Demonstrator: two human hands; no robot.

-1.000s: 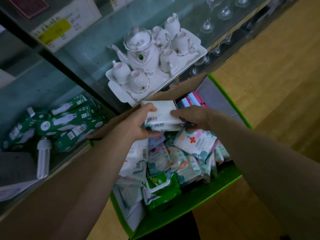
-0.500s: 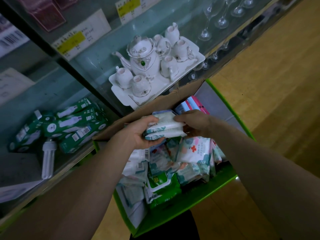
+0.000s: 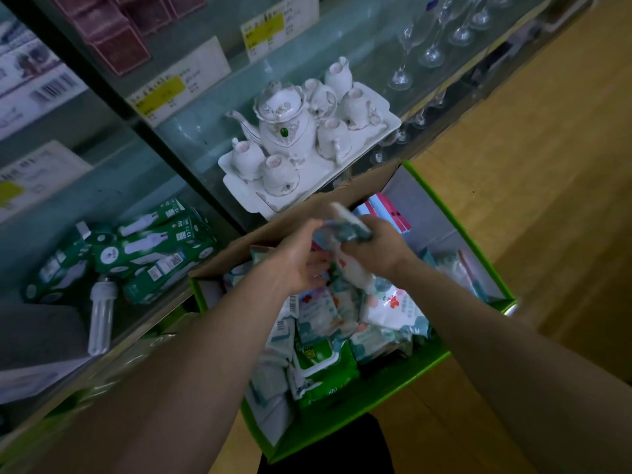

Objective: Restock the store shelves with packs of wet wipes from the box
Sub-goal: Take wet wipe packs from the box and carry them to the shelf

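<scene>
Lay open above the box (image 3: 393, 384) of packs (image 3: 393, 309). Was hemmed at the far side by a cardboard flap (image 3: 266, 237), tea set (image 3: 287, 135) just beyond. Found lower left shelf (image 3: 102, 196) partly filled by green cartons (image 3: 154, 248) and a bulb (image 3: 101, 313).

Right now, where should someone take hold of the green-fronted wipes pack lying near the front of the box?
Probably from straight above, pinching the green pack across its width. It lies face-up, hemmed in by neighbouring packs and close to the front wall of the box, so sideways approaches look blocked.
</scene>
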